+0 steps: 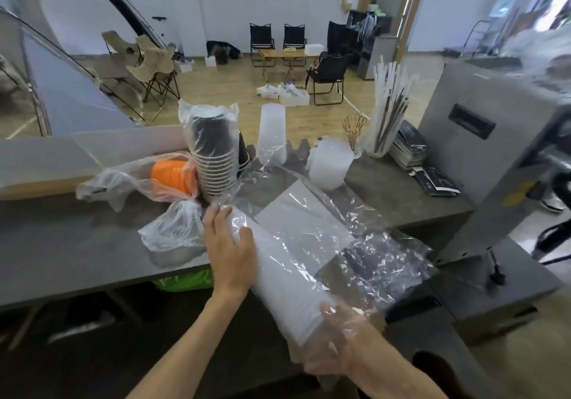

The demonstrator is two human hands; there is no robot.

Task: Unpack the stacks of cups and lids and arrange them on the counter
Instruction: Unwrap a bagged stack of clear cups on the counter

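A long stack of frosted clear cups (287, 278) lies tilted over the grey counter's (77, 244) front edge, partly inside a crinkled clear plastic sleeve (364, 244). My left hand (230, 247) grips the stack's upper part, thumb over the top. My right hand (336, 346) holds the stack's near end through the plastic. Behind stand a bagged stack of black-and-white paper cups (214, 154), an orange cup stack (173, 176) lying in a bag, an upright clear cup stack (272, 133) and a stack of clear lids (329, 164).
A crumpled plastic bag (173, 231) lies left of my left hand. A jar of straws (386, 117), booklets (411, 148) and a grey machine (482, 139) fill the counter's right side. Chairs and a person stand in the room beyond.
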